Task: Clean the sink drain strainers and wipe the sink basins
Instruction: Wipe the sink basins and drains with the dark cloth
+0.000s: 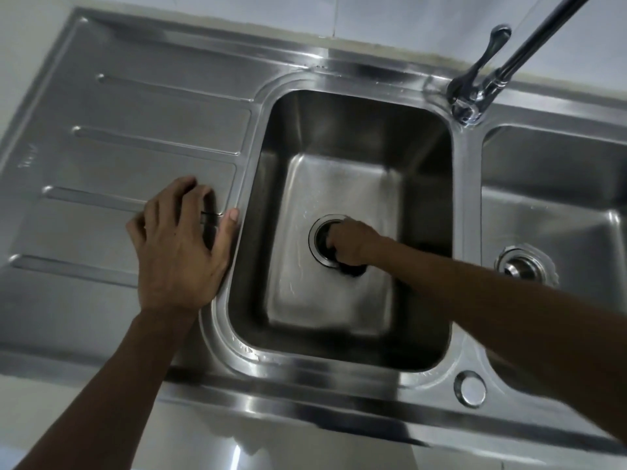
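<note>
A stainless steel double sink fills the view. My right hand reaches down into the left basin and is closed on a dark drain strainer at the drain opening; my fingers hide most of it. My left hand rests flat with fingers spread on the drainboard, its thumb along the basin's left rim. The right basin holds a metal drain strainer seated in its drain.
A chrome faucet with a lever handle stands behind the divider between the basins, its spout rising to the upper right. A round metal cap sits on the front rim. White tiles run behind the sink.
</note>
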